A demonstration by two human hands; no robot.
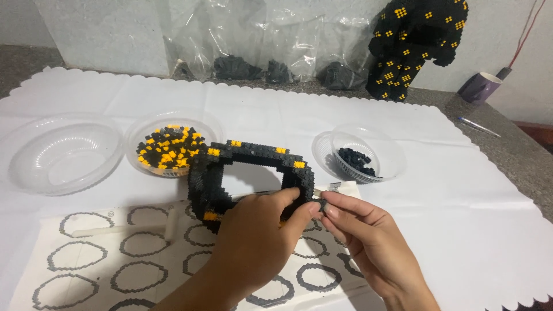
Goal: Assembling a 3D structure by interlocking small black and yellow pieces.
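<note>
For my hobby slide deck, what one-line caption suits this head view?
Left hand steadies a black-and-yellow brick ring while right hand pinches a small black brick beside it.

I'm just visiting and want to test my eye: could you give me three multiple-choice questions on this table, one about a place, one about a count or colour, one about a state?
1. Where is the bowl of mixed black and yellow bricks?
A. Left of the brick ring
B. On the printed sheet
C. Beside the purple cup

2. How many clear plastic bowls stand on the white cloth?
A. One
B. Three
C. Five

3. What state is the leftmost bowl in?
A. Full of bricks
B. Upside down
C. Empty

Answers:
1. A, it sits just left of the black ring of bricks that the left hand grips.
2. B, two stand left of the ring and one, the bowl of dark bricks, to its right.
3. C, nothing shows through its clear bottom.
</note>
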